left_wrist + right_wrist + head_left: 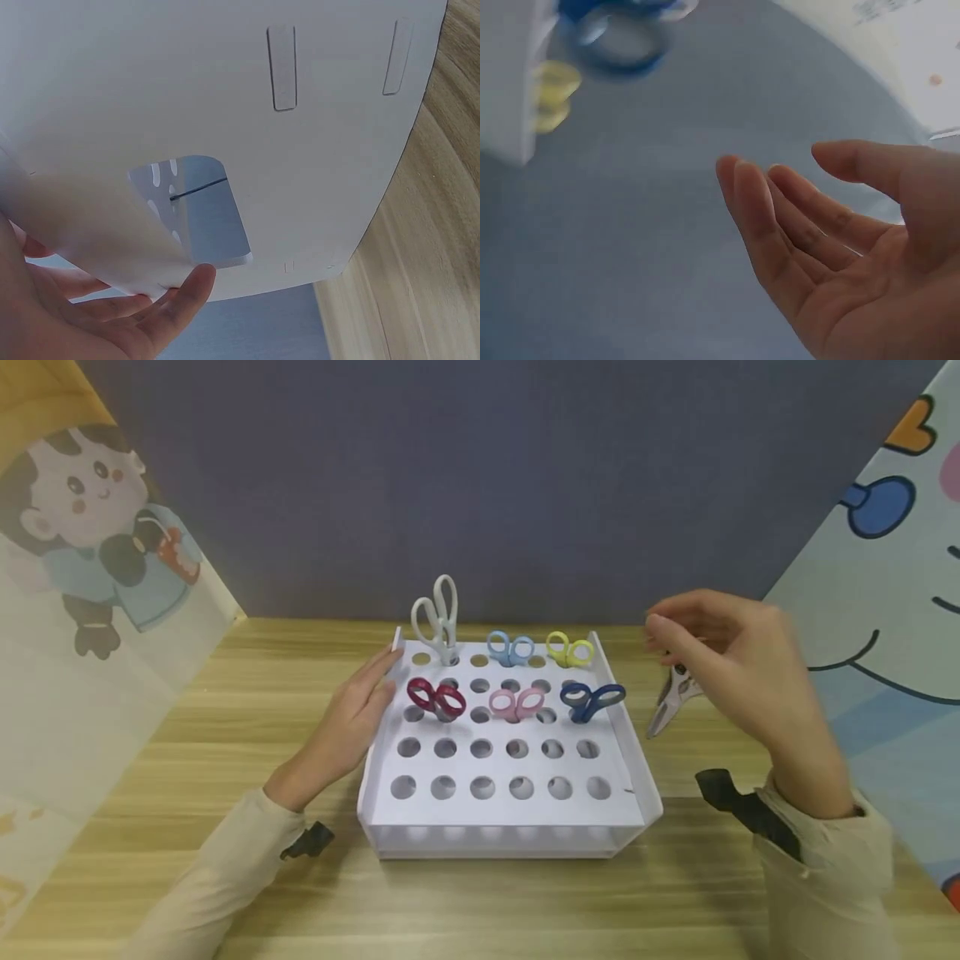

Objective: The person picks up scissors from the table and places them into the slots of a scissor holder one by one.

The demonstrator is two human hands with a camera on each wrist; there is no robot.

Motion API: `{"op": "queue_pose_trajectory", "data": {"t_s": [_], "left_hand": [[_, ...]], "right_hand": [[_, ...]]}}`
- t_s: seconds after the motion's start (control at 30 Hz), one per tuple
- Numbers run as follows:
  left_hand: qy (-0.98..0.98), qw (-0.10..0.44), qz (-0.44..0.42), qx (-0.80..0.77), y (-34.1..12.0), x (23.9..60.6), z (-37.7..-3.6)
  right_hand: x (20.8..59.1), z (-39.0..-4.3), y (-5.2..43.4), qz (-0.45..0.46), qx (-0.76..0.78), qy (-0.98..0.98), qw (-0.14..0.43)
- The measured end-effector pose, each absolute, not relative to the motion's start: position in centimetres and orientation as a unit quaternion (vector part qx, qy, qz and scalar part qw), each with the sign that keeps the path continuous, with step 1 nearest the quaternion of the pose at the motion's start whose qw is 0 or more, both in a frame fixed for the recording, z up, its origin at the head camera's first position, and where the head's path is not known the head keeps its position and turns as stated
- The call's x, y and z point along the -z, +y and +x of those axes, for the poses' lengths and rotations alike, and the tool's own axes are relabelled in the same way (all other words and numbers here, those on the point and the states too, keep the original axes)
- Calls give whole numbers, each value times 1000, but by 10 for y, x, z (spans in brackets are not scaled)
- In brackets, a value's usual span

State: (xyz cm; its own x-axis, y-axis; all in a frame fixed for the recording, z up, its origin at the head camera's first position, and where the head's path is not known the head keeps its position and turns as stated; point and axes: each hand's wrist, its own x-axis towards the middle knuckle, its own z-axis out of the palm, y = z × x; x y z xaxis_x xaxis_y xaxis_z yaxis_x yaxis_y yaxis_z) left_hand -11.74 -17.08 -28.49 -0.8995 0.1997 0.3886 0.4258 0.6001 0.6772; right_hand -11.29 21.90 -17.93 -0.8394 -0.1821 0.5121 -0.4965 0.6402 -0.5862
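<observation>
The left hand (352, 718) rests flat, fingers straight, on the left wall of the white rack (637, 760). The right hand (738, 672) floats open and holds nothing, above the grey scissors (670, 703) lying on the wooden table (187, 760) just right of the rack. Six scissors stand in the rack's back holes. The front holes are free.
</observation>
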Motion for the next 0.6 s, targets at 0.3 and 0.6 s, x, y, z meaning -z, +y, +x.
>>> {"op": "queue_pose_trajectory", "data": {"t_s": [0.3,0.6], "left_hand": [[-882,130,-176,416,-170,284,-117],[-887,120,-175,410,-172,283,-117]], "right_hand": [[223,-168,259,123,-312,-923,187],[278,-220,306,83,-235,-968,14]]}}
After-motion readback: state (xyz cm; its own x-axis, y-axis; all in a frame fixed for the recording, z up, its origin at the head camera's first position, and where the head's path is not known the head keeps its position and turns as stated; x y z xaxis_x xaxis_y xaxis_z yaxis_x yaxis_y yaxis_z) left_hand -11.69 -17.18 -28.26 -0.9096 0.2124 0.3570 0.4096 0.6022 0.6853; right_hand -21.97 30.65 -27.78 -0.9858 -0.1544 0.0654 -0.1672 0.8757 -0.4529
